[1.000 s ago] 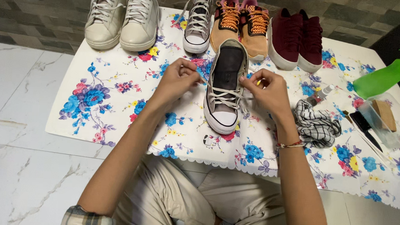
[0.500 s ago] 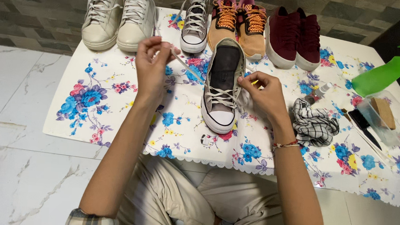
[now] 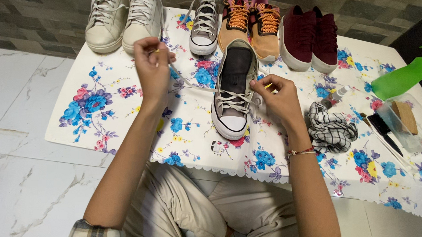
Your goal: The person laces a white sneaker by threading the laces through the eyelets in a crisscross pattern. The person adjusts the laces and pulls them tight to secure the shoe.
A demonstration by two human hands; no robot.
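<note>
A grey canvas sneaker [image 3: 233, 88] with a white toe cap lies on the floral cloth [image 3: 125, 109], toe toward me. My left hand [image 3: 152, 68] is raised to the left of it, pinching one end of the white shoelace [image 3: 193, 84], which runs taut from the shoe's eyelets. My right hand [image 3: 278, 99] rests at the shoe's right side, fingers closed on the other lace end by the eyelets.
Along the far edge stand white sneakers [image 3: 124, 14], a matching grey sneaker [image 3: 205, 23], orange-laced tan shoes [image 3: 252, 20] and maroon shoes [image 3: 310, 36]. To the right lie a checked cloth [image 3: 331, 130], a green spray bottle [image 3: 406, 71], a clear box [image 3: 405, 125] and a black brush [image 3: 382, 132].
My left hand has pulled its lace end up and out to the left, away from the shoe, drawing the lace taut. The right hand has stayed by the eyelets.
</note>
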